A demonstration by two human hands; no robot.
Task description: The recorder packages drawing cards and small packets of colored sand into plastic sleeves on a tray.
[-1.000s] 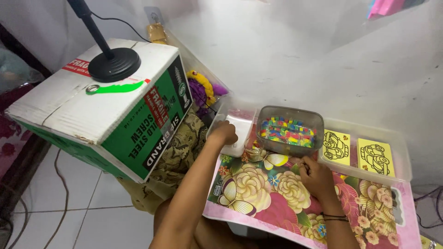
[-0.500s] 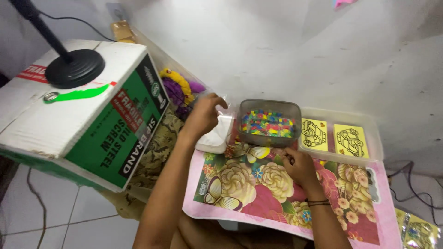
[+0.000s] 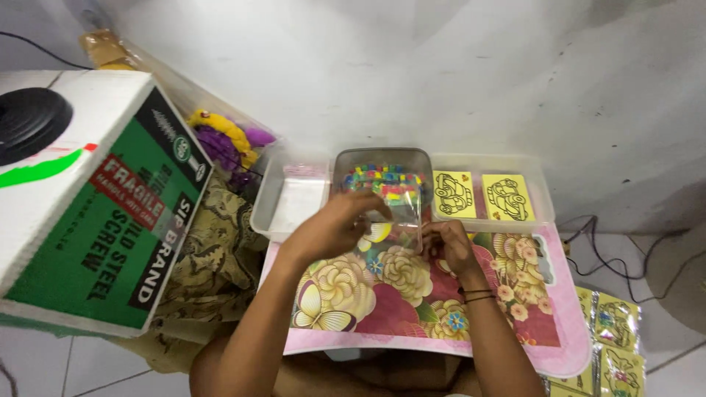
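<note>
My left hand (image 3: 334, 224) and my right hand (image 3: 445, 246) meet over a small pink table with a flower print (image 3: 412, 294). Between their fingertips they pinch a small clear plastic bag (image 3: 403, 217), held just in front of a grey tub of small colourful pieces (image 3: 382, 176). The tub stands in a long clear tray (image 3: 540, 195) at the table's far edge. Two yellow cards with black car outlines (image 3: 452, 192) (image 3: 507, 197) lie in the tray to the right of the tub. What is in the bag cannot be made out.
A large green and white cardboard box (image 3: 110, 228) stands at the left with a black round stand base (image 3: 29, 121) on top. Purple and yellow items (image 3: 224, 140) and patterned cloth (image 3: 209, 242) lie beside it. Cables (image 3: 610, 242) and yellow packets (image 3: 614, 331) are on the floor at right.
My left hand has left the white left end of the tray and come to the middle, where it now meets my right hand on the clear bag. The view has shifted right.
</note>
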